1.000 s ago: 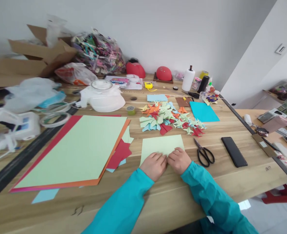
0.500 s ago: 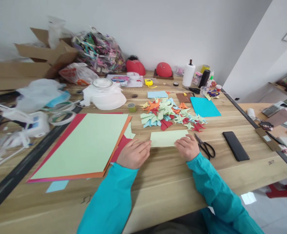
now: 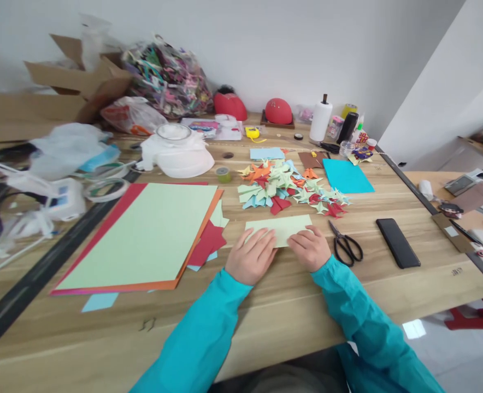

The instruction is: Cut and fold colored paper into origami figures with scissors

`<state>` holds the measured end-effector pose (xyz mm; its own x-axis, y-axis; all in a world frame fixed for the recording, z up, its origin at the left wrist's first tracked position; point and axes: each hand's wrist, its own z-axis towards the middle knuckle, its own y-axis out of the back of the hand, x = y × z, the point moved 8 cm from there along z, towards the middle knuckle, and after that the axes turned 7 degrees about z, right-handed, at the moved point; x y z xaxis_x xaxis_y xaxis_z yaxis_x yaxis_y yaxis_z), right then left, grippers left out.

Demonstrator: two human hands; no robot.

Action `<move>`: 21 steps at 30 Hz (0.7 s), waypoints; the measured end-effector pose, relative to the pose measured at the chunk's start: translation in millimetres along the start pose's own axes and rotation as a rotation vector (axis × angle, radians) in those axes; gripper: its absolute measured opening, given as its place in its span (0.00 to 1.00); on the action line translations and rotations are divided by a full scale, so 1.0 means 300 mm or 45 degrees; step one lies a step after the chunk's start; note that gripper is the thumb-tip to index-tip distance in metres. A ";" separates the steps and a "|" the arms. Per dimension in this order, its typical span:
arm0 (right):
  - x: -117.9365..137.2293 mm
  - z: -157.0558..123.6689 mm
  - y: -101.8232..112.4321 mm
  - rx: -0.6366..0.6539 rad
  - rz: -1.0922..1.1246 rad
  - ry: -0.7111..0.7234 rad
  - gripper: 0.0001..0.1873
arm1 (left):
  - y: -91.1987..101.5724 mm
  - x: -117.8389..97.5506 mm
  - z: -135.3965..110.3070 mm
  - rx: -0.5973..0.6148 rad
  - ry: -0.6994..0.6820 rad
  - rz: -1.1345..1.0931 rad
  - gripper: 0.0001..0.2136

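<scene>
Touching green paper (image 3: 283, 226): left hand (image 3: 252, 254) flat (right hand (image 3: 310, 249) curled).

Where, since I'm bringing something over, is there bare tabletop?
Bare wood: between the turquoise sheet and the phone, and between the phone and the right sleeve. Crowded: the back left, with a cardboard box and stuffed bag, and the middle, where folded paper shapes lie beyond the smaller green sheet.

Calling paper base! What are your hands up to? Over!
Left hand over left part of pale green paper. Right hand at its right end. Scissors off to the right, clear of the paper.
</scene>
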<state>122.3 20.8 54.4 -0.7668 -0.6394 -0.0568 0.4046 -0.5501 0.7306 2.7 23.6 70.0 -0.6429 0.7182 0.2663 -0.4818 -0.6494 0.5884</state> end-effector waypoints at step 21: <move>-0.012 -0.010 -0.018 0.096 0.007 0.030 0.09 | -0.019 0.010 -0.018 0.056 -0.053 0.007 0.08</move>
<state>124.3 24.5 48.6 -0.7524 -0.6551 -0.0681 0.3692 -0.5051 0.7801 0.4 28.0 63.3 -0.6195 0.7252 0.3004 -0.4511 -0.6421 0.6199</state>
